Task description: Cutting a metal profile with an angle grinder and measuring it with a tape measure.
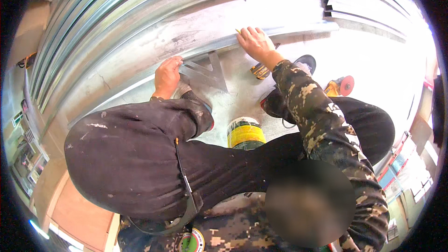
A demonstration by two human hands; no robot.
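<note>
A long galvanised metal profile [205, 46] lies across the floor in front of my feet. My left hand [167, 77] is closed at its near edge, fingertips on the metal. Beside these fingertips a flat grey triangular set square [210, 72] rests against the profile, its point toward me. Farther right, my right hand [256, 44] is closed over the profile, with the yellow tip of a thin pencil-like marker [238, 31] showing at its fingers. A black-and-yellow tape measure [260, 70] lies just below my right wrist.
Several more metal profiles [116, 14] lie beyond, and short channel pieces [326, 4] at the far right. A yellow angle grinder [333, 87] with a red disc lies right of my right forearm. A yellow-banded bucket [246, 133] stands between my legs.
</note>
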